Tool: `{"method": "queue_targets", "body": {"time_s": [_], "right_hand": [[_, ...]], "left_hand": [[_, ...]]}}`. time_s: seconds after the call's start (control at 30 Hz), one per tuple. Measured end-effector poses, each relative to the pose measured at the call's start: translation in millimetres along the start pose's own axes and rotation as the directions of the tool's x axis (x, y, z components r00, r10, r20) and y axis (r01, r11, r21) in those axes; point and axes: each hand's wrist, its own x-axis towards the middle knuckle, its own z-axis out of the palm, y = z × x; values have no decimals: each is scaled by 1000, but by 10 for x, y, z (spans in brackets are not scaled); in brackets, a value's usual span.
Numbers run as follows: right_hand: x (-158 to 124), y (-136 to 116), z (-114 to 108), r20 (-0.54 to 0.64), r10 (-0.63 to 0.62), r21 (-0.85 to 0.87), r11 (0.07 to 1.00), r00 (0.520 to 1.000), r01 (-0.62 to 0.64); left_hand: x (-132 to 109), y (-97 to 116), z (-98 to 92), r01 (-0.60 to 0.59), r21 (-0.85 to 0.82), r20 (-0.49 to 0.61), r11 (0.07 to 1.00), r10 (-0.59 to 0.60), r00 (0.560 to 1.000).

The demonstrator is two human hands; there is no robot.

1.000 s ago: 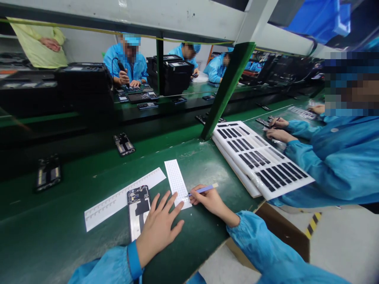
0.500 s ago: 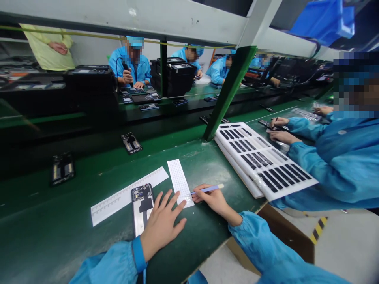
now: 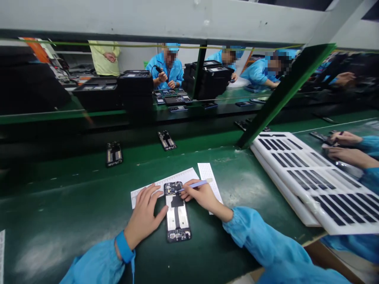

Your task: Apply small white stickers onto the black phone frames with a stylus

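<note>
An opened phone body [image 3: 177, 219] lies on the green bench in front of me, its silver inside and dark ribbon facing up. My left hand [image 3: 146, 213] rests at its left side, fingers spread, with the thumb at the phone's edge. In my right hand [image 3: 201, 196] is a thin lilac stick tool [image 3: 197, 184], pinched like a pen, its tip over the upper part of the phone. A white strip with printed rows [image 3: 189, 174] lies partly behind the phone. The white sticker sheet [image 3: 206, 172] with small dots sits partly under my right forearm.
Stacked white foam trays [image 3: 314, 173] with black strips stand to the right, beside a co-worker's hands [image 3: 349, 148]. Two more opened phone bodies [image 3: 114, 153] lie farther back. A slanted green post [image 3: 287, 96] rises behind the trays. Other people work across the line.
My left hand has moved off the sticker sheet to the phone's left side. My right hand has carried the stick tool from the sheet to the phone's top. The view has turned left.
</note>
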Motion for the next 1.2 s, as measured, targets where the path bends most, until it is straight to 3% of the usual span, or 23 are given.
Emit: {"method": "queue_targets", "body": {"time_s": [0.1,0.2,0.77,0.9,1.0,1.1,1.2], "right_hand": [[148,107,142,53,20,-22,1000,998,-19],[171,189,145,66,39,-61,998,997,-34],[158,249,112,84,17,-181,983,996,-1],[142,152,148,-51,-119,-166,980,992,109],[214,33,256,-129,-190,-124,977,973,174],[365,6,424,24,-102,-135,985,995,104],[508,80,553,161,-29,-244,967,986,69]], "left_hand": [[-5,-90,58,26,24,68,999,-27,997],[0,-54,74,19,41,114,999,-23,993],[23,24,60,-5,127,142,992,-13,990],[52,60,0,-30,178,122,984,8,992],[25,-75,-75,21,196,51,980,-31,998],[-34,-291,-152,109,231,-40,967,-102,994],[-69,-420,-182,127,237,-20,963,-126,992]]}}
